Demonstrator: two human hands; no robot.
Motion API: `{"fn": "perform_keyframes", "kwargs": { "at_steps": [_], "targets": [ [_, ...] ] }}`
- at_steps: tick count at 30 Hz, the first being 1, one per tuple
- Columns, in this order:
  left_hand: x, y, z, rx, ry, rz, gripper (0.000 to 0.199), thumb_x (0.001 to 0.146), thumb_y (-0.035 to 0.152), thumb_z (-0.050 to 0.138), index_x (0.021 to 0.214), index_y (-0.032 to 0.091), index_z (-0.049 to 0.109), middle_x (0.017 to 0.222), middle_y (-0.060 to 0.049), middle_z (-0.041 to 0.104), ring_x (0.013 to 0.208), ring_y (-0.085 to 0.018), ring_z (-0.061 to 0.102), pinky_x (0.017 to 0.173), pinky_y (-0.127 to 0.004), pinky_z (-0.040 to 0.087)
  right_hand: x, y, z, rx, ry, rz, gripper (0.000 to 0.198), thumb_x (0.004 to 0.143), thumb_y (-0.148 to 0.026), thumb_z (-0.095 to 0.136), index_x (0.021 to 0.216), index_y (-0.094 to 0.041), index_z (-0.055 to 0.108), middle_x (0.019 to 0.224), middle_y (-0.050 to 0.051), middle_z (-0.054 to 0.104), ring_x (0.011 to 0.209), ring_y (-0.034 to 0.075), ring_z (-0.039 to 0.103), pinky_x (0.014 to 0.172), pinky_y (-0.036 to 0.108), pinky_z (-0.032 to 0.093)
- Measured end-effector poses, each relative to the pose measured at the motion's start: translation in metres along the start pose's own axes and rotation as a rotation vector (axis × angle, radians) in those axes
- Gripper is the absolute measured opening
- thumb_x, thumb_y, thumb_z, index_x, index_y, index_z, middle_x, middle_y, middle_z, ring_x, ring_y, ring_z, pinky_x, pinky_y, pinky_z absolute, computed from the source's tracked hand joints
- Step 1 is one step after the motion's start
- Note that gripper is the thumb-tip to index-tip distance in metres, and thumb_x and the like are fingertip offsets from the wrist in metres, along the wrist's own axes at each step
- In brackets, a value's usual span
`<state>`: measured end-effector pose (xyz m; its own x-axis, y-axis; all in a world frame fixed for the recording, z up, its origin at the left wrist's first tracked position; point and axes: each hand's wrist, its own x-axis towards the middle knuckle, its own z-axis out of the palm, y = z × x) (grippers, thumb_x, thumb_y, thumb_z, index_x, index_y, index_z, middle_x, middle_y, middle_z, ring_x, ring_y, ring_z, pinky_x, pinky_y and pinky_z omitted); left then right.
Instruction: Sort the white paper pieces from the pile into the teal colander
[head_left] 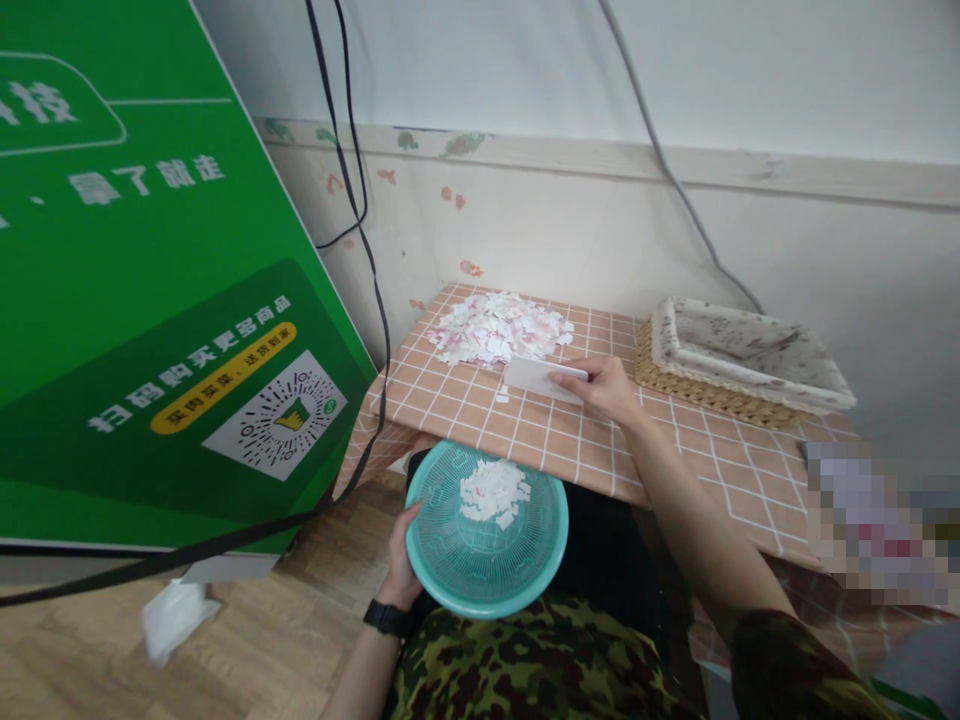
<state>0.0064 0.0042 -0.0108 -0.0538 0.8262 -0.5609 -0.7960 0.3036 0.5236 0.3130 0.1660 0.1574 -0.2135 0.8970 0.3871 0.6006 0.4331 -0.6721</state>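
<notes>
My left hand (405,556) grips the left rim of a teal plastic colander (487,590), held just below the table's front edge. A small heap of white paper scraps (493,490) lies inside it. Over the table, my right hand (604,388) pinches a flat white card (544,378) between thumb and fingers. The card's far end is beside a large pile of torn paper pieces (499,328), white with some pink. Two or so loose scraps (502,394) lie near the card's left end on the checked cloth.
A brown checked tablecloth (720,450) covers the table. At the back right stands a cloth-lined wicker basket (652,365). A green sign board (150,240) rises on the left, with black cables (375,290) hanging beside it. A white plastic bag (176,618) lies on the floor.
</notes>
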Motion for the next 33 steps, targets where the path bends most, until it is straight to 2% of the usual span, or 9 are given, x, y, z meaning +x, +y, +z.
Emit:
{"fn": "perform_keyframes", "kwargs": {
  "at_steps": [4,8,13,17,22,26,31,33],
  "targets": [
    [-0.001,0.001,0.001,-0.004,-0.019,-0.018,0.027,0.068,0.03,0.066,0.086,0.011,0.069,0.077,-0.008,0.072,0.072,-0.024,0.065,0.074,-0.039,0.05,-0.001,-0.001,0.001,0.019,-0.055,0.011,0.035,0.076,-0.048,0.059,0.08,-0.017,0.074,0.06,0.001,0.064,0.047,0.01,0.048,0.043,0.023,0.031],
    [-0.006,0.003,0.007,-0.011,0.003,-0.03,0.022,0.068,0.028,0.065,0.082,0.012,0.069,0.075,-0.008,0.072,0.068,-0.023,0.065,0.071,-0.037,0.051,-0.004,-0.009,0.003,0.038,-0.085,-0.006,0.034,0.077,-0.047,0.059,0.08,-0.017,0.074,0.065,0.002,0.067,0.051,0.011,0.052,0.045,0.023,0.034],
    [-0.019,0.011,0.019,-0.002,0.057,-0.059,0.018,0.067,0.025,0.066,0.079,0.012,0.068,0.073,-0.008,0.072,0.065,-0.023,0.066,0.071,-0.038,0.051,-0.026,-0.03,0.009,0.019,-0.107,-0.073,0.026,0.081,-0.038,0.057,0.086,-0.019,0.073,0.07,0.003,0.07,0.054,0.014,0.056,0.049,0.024,0.039],
    [-0.031,0.021,0.028,0.005,0.069,-0.05,0.02,0.068,0.025,0.065,0.082,0.012,0.068,0.075,-0.008,0.072,0.067,-0.023,0.066,0.072,-0.037,0.051,-0.053,-0.049,0.012,0.084,-0.177,-0.111,0.023,0.084,-0.033,0.054,0.095,-0.022,0.071,0.082,0.004,0.072,0.065,0.016,0.063,0.059,0.026,0.047],
    [-0.039,0.03,0.038,0.0,0.036,-0.06,0.018,0.069,0.024,0.065,0.081,0.011,0.069,0.075,-0.008,0.072,0.067,-0.024,0.066,0.073,-0.038,0.051,-0.071,-0.054,0.016,0.095,-0.118,-0.095,0.023,0.084,-0.031,0.054,0.101,-0.025,0.069,0.094,0.004,0.071,0.077,0.019,0.067,0.068,0.029,0.051],
    [-0.042,0.032,0.042,0.011,0.035,-0.054,0.018,0.07,0.024,0.064,0.081,0.011,0.069,0.075,-0.01,0.073,0.069,-0.025,0.067,0.073,-0.039,0.052,-0.077,-0.056,0.019,0.041,-0.125,-0.164,0.025,0.086,-0.029,0.052,0.106,-0.028,0.067,0.1,0.003,0.07,0.086,0.02,0.067,0.075,0.032,0.052],
    [-0.043,0.031,0.042,0.013,0.059,-0.037,0.021,0.068,0.023,0.065,0.084,0.011,0.069,0.076,-0.008,0.073,0.066,-0.022,0.066,0.071,-0.036,0.052,-0.09,-0.07,0.018,0.06,-0.232,-0.224,0.026,0.087,-0.028,0.05,0.108,-0.033,0.065,0.095,0.001,0.071,0.081,0.018,0.067,0.07,0.03,0.052],
    [-0.044,0.031,0.042,0.016,0.056,-0.042,0.022,0.068,0.023,0.065,0.085,0.011,0.069,0.077,-0.008,0.073,0.068,-0.023,0.067,0.073,-0.036,0.052,-0.091,-0.07,0.017,0.068,-0.203,-0.207,0.026,0.086,-0.029,0.05,0.106,-0.033,0.066,0.094,0.0,0.071,0.079,0.018,0.067,0.068,0.029,0.052]
  ]
}}
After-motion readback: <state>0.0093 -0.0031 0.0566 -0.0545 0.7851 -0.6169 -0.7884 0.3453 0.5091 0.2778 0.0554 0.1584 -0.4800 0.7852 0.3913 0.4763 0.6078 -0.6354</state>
